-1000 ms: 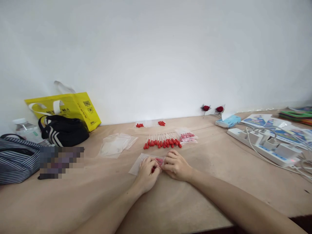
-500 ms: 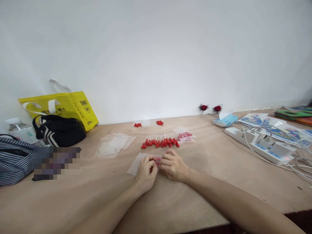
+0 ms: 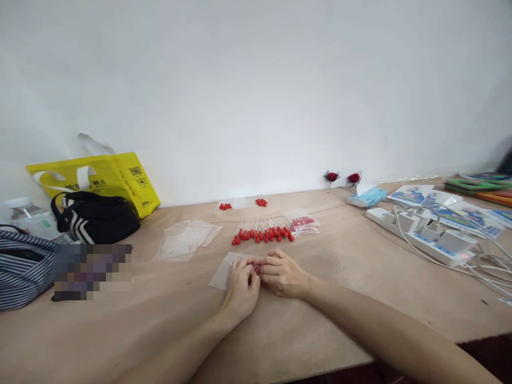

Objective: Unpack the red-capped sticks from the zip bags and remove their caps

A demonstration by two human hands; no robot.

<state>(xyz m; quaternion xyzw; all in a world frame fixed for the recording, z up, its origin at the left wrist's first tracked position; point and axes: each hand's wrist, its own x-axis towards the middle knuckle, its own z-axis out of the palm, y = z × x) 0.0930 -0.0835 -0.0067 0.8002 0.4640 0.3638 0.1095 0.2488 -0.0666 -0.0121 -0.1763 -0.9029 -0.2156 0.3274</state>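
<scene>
Near the middle of the table, my left hand point(image 3: 242, 282) pinches a clear plastic bag point(image 3: 220, 272) whose flat end sticks out to the left. Opposite it, my right hand point(image 3: 283, 274) closes its fingers on the bag's right part. Red tips point(image 3: 258, 266) show between the two hands; the fingers hide most of them. Just beyond lies a row of red-tipped sticks point(image 3: 264, 233), tips towards me. To their right is a stack of filled bags point(image 3: 304, 224) with red contents. Several flat clear bags point(image 3: 184, 240) are piled on the left.
Two small groups of red tips point(image 3: 225, 206) in clear bags lie by the wall. A yellow bag point(image 3: 100, 170), a black pouch point(image 3: 106, 218) and a striped bag point(image 3: 26, 269) stand left. On the right are a power strip point(image 3: 424, 240) with cables, a blue tissue pack point(image 3: 367, 197) and printed sheets.
Both hands stay together on the bag, with only small finger shifts around the red tips. The whole view has turned slightly.
</scene>
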